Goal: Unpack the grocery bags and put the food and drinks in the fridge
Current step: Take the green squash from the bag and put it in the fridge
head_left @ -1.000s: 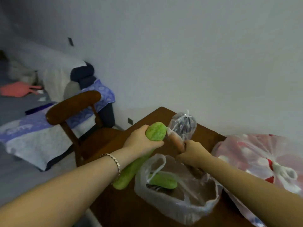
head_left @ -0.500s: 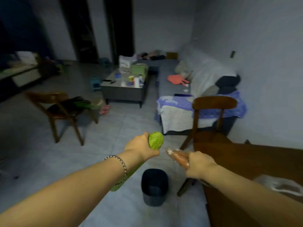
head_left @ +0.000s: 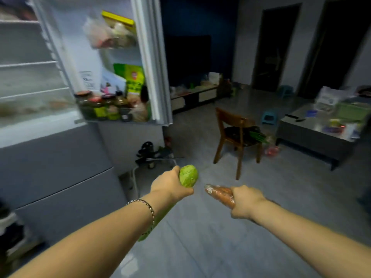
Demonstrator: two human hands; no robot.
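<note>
Green gourd (head_left: 188, 176) in the left hand (head_left: 170, 185), film-wrapped carrots (head_left: 219, 194) in the right hand (head_left: 246, 201), before the open fridge (head_left: 30, 77).

Left-hand fingers curl round the long pale gourd; its blunt end sticks out past the thumb and the rest runs back under the forearm, which wears a bracelet (head_left: 144, 205). The right hand grips the orange carrots, their tip pointing towards the gourd but apart from it. Both are held over the grey floor, below and right of the fridge door (head_left: 148, 57), whose lowest shelf holds jars (head_left: 100, 109). A wooden chair (head_left: 234, 133) stands further back.
</note>
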